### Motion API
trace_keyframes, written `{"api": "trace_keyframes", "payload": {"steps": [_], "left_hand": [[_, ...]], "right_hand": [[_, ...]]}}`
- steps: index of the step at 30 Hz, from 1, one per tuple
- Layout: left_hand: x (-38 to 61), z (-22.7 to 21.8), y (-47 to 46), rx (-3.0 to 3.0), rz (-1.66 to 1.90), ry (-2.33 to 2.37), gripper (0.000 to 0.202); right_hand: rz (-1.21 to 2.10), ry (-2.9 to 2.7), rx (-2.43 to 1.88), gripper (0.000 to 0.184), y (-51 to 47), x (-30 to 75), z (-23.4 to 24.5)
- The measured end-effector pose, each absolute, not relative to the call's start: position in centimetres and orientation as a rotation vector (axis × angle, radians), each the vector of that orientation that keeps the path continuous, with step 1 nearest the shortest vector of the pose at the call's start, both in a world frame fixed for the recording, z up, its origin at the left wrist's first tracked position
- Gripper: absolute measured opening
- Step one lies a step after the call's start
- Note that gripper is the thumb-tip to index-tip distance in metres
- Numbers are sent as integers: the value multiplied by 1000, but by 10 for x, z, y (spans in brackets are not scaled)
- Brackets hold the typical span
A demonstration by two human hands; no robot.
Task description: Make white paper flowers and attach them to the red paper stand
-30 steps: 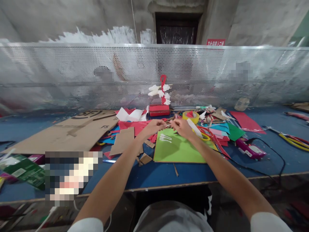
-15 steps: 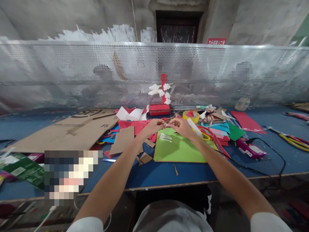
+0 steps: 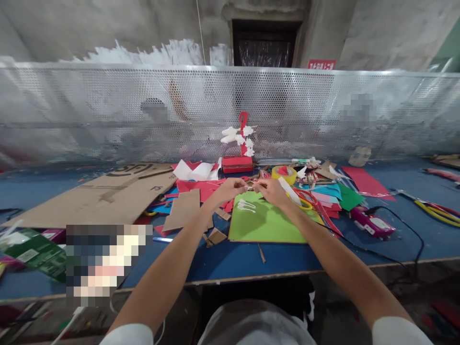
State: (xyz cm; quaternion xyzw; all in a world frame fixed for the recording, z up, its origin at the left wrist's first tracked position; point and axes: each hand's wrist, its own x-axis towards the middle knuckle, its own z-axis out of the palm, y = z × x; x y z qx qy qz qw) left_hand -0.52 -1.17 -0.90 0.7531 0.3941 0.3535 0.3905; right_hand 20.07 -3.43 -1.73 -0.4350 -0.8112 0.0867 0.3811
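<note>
My left hand [image 3: 232, 188] and my right hand [image 3: 270, 189] meet fingertip to fingertip above the far edge of a lime-green sheet [image 3: 273, 225]. Both are closed in a pinch on a small white strip [image 3: 250, 187], mostly hidden by the fingers; its material is too small to tell. On the sheet's left part lies a wavy white strip [image 3: 246, 206]. Behind the hands stands a red box [image 3: 237, 164] with a red looped upright [image 3: 244, 120] that bears white flower-like pieces [image 3: 240, 139].
A large cardboard sheet [image 3: 118, 191] and a smaller cardboard piece [image 3: 182, 208] lie to the left. Right of the hands are a yellow tape roll [image 3: 284, 172], red-handled scissors [image 3: 309, 195], a purple device [image 3: 373, 224] with a black cord, and yellow-handled pliers [image 3: 436, 212]. A perforated metal screen [image 3: 201, 105] rises behind.
The fingertips have shifted slightly around the small white strip, and the right fingers have turned a little. The things on the table have stayed put.
</note>
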Motion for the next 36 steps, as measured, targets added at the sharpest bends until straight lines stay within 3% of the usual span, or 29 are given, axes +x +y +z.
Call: {"api": "trace_keyframes", "payload": {"steps": [8, 13, 17, 36], "left_hand": [[-8, -10, -11, 1953, 847, 1019, 26], [-11, -4, -18, 1956, 816, 1042, 31], [-11, 0, -22, 1945, 821, 1028, 32], [-8, 1, -24, 1936, 723, 942, 29]], "right_hand": [[318, -2056, -1191, 55, -37, 200, -17], [420, -2051, -1040, 22, -38, 198, -16], [406, -2033, -1058, 13, -36, 198, -16], [2, -2227, -1405, 34, -30, 197, -22]]}}
